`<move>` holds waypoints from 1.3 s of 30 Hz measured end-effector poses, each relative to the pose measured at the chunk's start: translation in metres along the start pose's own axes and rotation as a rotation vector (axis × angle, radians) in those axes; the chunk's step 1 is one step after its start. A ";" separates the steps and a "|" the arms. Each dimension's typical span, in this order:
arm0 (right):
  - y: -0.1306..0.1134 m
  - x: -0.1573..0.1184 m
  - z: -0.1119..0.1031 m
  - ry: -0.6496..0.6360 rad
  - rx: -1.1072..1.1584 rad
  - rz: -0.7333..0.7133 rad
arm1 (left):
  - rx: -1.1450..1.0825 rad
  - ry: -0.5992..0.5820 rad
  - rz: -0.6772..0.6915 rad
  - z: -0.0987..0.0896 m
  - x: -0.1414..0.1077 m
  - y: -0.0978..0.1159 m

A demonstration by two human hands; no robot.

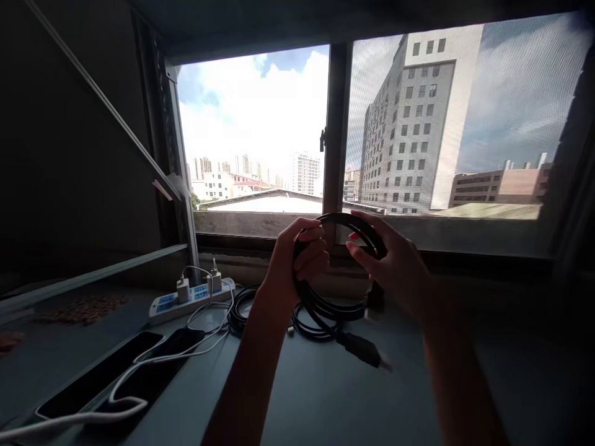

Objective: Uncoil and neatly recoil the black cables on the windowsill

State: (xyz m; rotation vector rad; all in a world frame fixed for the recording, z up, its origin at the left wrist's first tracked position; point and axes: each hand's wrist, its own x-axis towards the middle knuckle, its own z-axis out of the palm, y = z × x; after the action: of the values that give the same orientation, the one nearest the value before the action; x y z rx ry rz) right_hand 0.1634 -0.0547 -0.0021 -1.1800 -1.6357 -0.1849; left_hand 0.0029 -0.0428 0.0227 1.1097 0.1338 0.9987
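A thick black cable (329,308), wound into a round coil, is held up above the table in front of the window. My left hand (309,251) is closed around the coil's left side, fingers curled inward. On the upper right of the loop, my right hand (395,260) curves around the strands, its thumb apart from the fingers inside the ring. One black plug (360,349) with a metal end hangs out from the bottom of the coil, pointing right. Another connector (372,303) shows dimly below my right hand.
More coiled black cables (242,310) lie behind my left forearm. A white power strip (193,300) with chargers and white cords stands at the left, near two dark phones (100,375). Small brown pieces (83,308) lie farther left. The window frame (338,136) rises behind.
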 end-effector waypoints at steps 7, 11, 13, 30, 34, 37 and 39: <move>-0.011 -0.006 0.025 -0.249 -0.175 0.086 | 0.112 0.207 0.109 0.003 -0.004 0.006; -0.011 -0.004 0.026 -0.283 -0.210 0.114 | 0.157 0.225 0.096 0.005 -0.001 0.003; -0.008 -0.004 0.024 -0.279 -0.211 0.103 | 0.162 0.207 0.088 0.005 -0.001 0.003; 0.001 -0.001 0.033 -0.097 -0.369 0.095 | 0.048 0.043 0.020 -0.004 -0.002 0.008; 0.019 0.003 0.040 -0.092 -0.257 0.112 | 0.075 0.055 -0.017 -0.017 0.009 0.003; 0.035 0.008 0.045 -0.101 -0.070 0.142 | 0.148 0.086 -0.044 -0.033 0.019 -0.001; 0.044 0.011 0.048 -0.094 -0.006 0.178 | 0.256 0.130 -0.049 -0.043 0.024 -0.003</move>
State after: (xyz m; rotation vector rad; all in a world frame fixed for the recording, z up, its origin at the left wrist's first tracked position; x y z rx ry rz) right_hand 0.1661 0.0040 -0.0321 -1.3486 -1.6015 -0.0222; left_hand -0.0047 0.0037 0.0083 1.2670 0.4012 1.0295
